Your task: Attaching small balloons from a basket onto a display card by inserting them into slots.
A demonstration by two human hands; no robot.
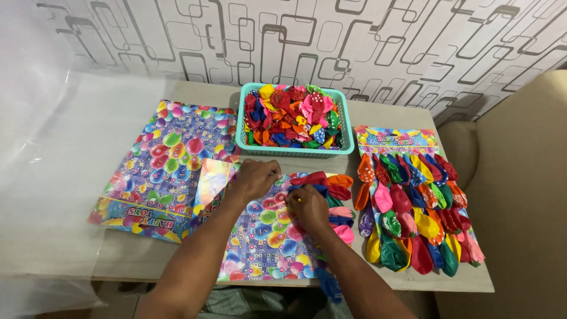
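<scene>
Your right grip [308, 205] pinches a small deflated balloon [319, 190] against the colourful printed backing card [266, 242] while your left grip [257, 178], fingers curled shut, pins the card's top edge to the bench [384, 115], the turquoise plastic basket of loose balloons [293, 120] just beyond.

2 hands [254, 179], 1 basket [348, 139], 3 printed cards [171, 165], many balloons [292, 115].

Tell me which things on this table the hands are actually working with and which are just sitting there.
In hand:
left hand pressing on the printed card sheet
right hand on the row of balloons along that sheet's edge

Lying about:
teal basket of loose balloons
finished balloon card on the right
spare printed sheets on the left
clear plastic at far left
</scene>
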